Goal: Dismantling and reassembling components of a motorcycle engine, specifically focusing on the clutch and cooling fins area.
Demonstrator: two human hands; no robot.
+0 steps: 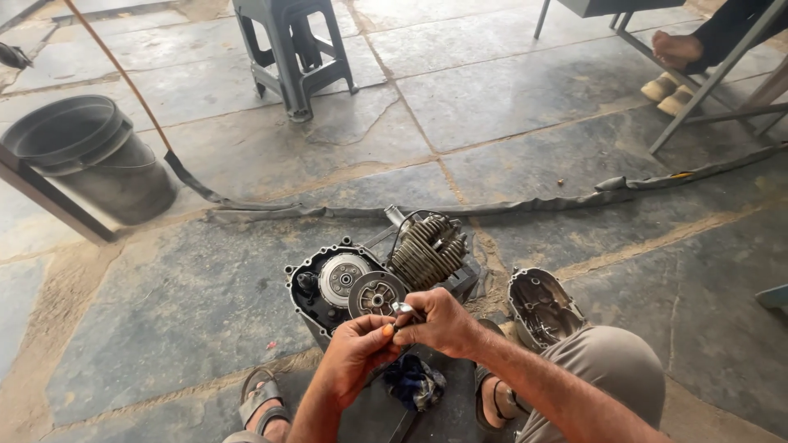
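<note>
My left hand (351, 354) and my right hand (441, 321) meet in front of me. Together they hold a round grey clutch disc (376, 294) and a small shiny metal part (404, 310) at its edge. Just beyond the hands an opened motorcycle engine (361, 271) lies on the stone floor, with a round clutch hub (341, 277) exposed and a finned cylinder (427, 248) on its right. Which hand carries the disc's weight is unclear.
A removed engine side cover (539, 307) lies by my right knee, a dark rag (413, 382) between my sandalled feet. A grey bucket (86, 152) stands far left, a plastic stool (293, 51) behind, a flat rubber tube (492, 205) across the floor. Another person's feet (675, 70) rest top right.
</note>
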